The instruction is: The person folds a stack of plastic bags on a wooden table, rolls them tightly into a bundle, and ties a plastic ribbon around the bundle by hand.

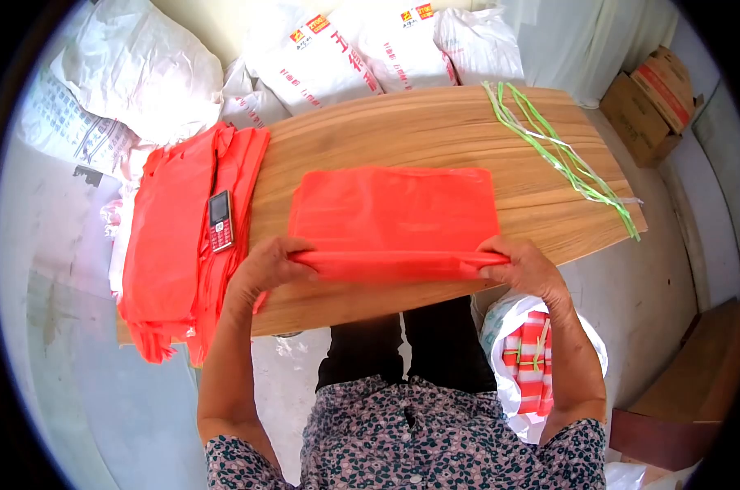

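Note:
A flat pile of red plastic bags (394, 208) lies on the wooden table (370, 131) in front of me. Its near edge is raised and folded over into a long strip. My left hand (269, 265) is closed around the left end of that strip, and my right hand (527, 265) grips the right end, thumbs on top. To the left, a thicker stack of red bags (170, 237) hangs slightly over the table edge. On it rests a red and black keypad phone (220, 220) with a dark strap.
Green and white plastic ties (558, 151) lie at the table's right end. Below, a white bag (505, 314) holds red-and-white tied bundles (531, 359). Printed white sacks (321, 69) line the back. Cardboard boxes (644, 118) stand on the floor at right.

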Demonstrator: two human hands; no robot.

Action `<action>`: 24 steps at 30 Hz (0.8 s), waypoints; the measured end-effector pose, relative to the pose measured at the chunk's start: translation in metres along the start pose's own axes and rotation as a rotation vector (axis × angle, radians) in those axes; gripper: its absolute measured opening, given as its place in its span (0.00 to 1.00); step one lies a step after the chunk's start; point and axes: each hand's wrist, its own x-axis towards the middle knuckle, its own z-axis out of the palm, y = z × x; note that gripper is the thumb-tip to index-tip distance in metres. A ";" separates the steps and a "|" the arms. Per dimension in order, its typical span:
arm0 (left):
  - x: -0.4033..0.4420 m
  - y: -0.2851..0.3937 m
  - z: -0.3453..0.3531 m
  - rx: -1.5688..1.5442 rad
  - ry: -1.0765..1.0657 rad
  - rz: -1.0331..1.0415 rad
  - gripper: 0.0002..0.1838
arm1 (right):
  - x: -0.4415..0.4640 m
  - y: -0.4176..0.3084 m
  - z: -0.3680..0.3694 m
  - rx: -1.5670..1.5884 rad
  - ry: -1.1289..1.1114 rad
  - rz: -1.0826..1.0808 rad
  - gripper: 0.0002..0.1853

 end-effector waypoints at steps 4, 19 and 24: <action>0.006 -0.006 -0.006 -0.352 0.118 -0.185 0.30 | 0.015 0.035 0.009 0.371 0.132 0.041 0.18; 0.040 -0.051 0.065 -0.180 0.796 0.001 0.19 | 0.038 0.046 0.059 -0.203 0.803 0.019 0.17; -0.008 -0.022 0.067 -0.049 0.766 -0.218 0.16 | 0.038 0.048 0.065 -0.274 0.774 -0.006 0.16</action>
